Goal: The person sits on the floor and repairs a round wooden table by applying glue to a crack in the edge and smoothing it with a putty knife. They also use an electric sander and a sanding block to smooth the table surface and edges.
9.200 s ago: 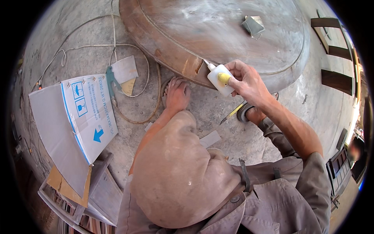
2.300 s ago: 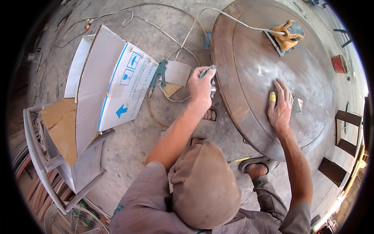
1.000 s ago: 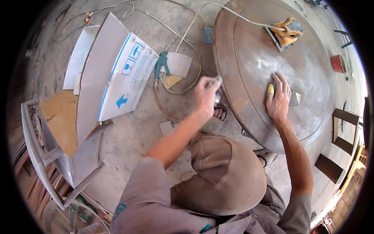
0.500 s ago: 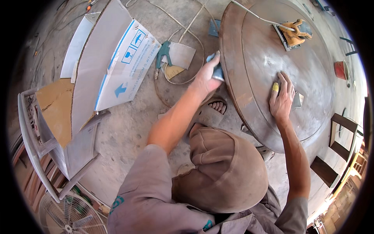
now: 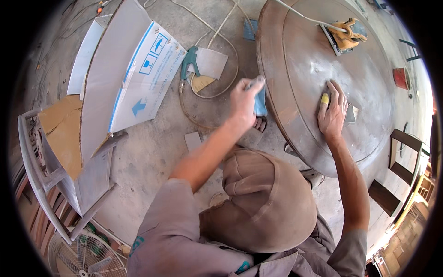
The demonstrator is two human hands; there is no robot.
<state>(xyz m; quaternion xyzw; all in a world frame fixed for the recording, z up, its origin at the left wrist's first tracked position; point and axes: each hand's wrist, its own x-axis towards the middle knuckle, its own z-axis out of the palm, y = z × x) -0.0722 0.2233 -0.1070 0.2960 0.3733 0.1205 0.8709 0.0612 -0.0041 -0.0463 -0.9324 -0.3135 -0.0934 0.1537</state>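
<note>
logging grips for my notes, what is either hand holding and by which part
The left hand holds a blue sheet-like piece by its upper part; the right hand rests on the round tabletop, gripping nothing visible.

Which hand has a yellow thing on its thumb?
The right hand, resting on the round brown top: a yellow cover wraps its thumb tip. The left hand, holding a blue sheet, shows no yellow.

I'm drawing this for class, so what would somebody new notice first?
Probably the big round brown tabletop at upper right, with a yellow sander on its far part and the right hand spread flat nearer the person. Then the large blue-marked white carton at left. Between them, the left hand grips a blue pad beside the tabletop's rim.
</note>
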